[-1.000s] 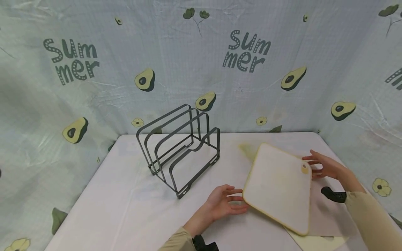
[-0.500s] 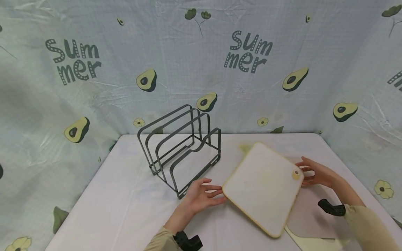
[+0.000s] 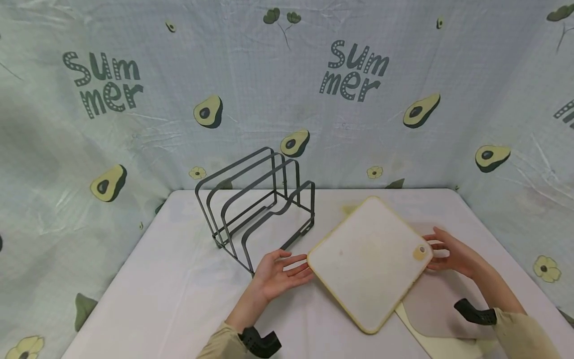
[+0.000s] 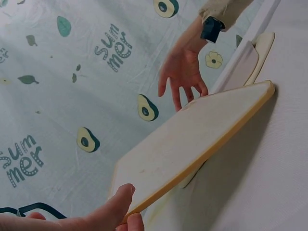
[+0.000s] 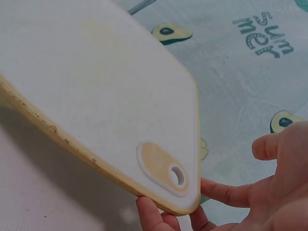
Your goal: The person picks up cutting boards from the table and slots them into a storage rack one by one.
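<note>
Hands (image 3: 273, 276) (image 3: 458, 257) hold board (image 3: 372, 264) over table (image 3: 179, 284), curtain (image 3: 251, 65) apparently behind.

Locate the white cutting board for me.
In the head view, the white cutting board is right of centre, between the left hand and the right hand, right of the dark rack.

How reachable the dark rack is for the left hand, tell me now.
Probably yes: the left hand looks close to the dark rack, though its fingers touch a corner of the white board.

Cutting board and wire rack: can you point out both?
Cutting board (image 3: 369, 264): head view, middle of its pale face.
Wire rack (image 3: 274, 214): head view, dip in its front bar.
</note>
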`<control>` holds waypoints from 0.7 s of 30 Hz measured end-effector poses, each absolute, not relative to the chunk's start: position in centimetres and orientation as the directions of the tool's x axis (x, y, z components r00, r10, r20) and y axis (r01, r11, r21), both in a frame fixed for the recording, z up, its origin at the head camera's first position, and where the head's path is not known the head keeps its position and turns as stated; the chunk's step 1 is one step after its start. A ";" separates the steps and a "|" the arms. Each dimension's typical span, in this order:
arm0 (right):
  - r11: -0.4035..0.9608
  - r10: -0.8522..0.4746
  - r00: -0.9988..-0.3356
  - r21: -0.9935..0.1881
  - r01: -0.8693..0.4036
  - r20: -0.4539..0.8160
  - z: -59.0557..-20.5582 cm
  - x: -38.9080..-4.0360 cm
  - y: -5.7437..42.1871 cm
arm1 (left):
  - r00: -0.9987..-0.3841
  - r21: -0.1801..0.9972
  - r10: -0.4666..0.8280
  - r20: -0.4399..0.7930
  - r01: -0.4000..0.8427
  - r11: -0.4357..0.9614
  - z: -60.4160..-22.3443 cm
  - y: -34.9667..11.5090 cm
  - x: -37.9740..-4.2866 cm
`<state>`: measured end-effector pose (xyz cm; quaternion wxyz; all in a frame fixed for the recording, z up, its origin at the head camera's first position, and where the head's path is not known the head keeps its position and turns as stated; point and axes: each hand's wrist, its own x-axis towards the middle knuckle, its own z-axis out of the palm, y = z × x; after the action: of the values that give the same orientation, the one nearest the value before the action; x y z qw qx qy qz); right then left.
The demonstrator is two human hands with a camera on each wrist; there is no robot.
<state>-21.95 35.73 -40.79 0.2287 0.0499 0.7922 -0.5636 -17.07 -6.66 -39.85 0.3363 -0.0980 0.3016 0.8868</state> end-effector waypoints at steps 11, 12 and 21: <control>0.351 -0.185 -0.908 -0.888 0.296 -0.375 -40.4 -20.8 35.8 | -0.828 0.560 0.445 -0.342 -0.559 -0.612 -39.8 -6.4 -16.5; 0.355 -0.188 -0.910 -0.890 0.287 -0.369 -40.5 -20.7 35.8 | -0.835 0.573 0.439 -0.331 -0.548 -0.610 -39.7 -6.4 -16.4; 0.316 -0.234 -0.911 -0.913 0.259 -0.340 -40.5 -20.1 35.1 | -0.865 0.645 0.433 -0.254 -0.485 -0.591 -38.2 -7.3 -16.1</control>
<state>-20.12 35.05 -40.53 0.2108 0.0080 0.7832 -0.5848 -16.09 -7.29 -38.15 0.2574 -0.0350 0.3718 0.8912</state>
